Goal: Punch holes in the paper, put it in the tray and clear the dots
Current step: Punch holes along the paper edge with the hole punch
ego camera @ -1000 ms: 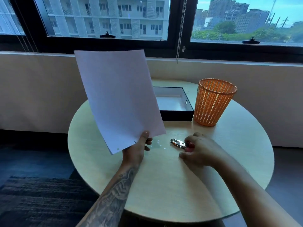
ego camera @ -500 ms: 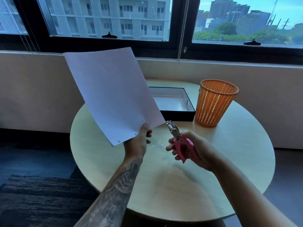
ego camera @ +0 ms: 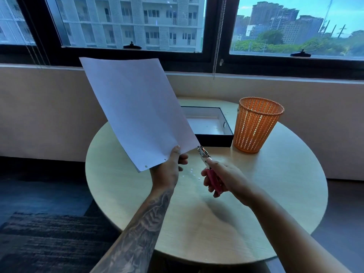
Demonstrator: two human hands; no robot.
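— Two hands work above the round pale wooden table [ego camera: 256, 203]; what sits on it?

— At the far side, an orange mesh plastic basket [ego camera: 256, 127] stands beside a black rectangular tray with a white floor [ego camera: 212, 137].

— And the white sheet of paper [ego camera: 136, 113]?

— The left hand [ego camera: 167, 170] pinches its lower edge, holding it upright, long axis tilted up and leftward; two holes show along that edge.

— Where is the punch?

— The right hand [ego camera: 224, 178] is wrapped around the pink-handled metal hole punch [ego camera: 206, 164], whose head points at the sheet's lower right corner, just beside it. That hand is nearer.

— The dots?

— Small white paper dots [ego camera: 192, 173] lie between both hands.
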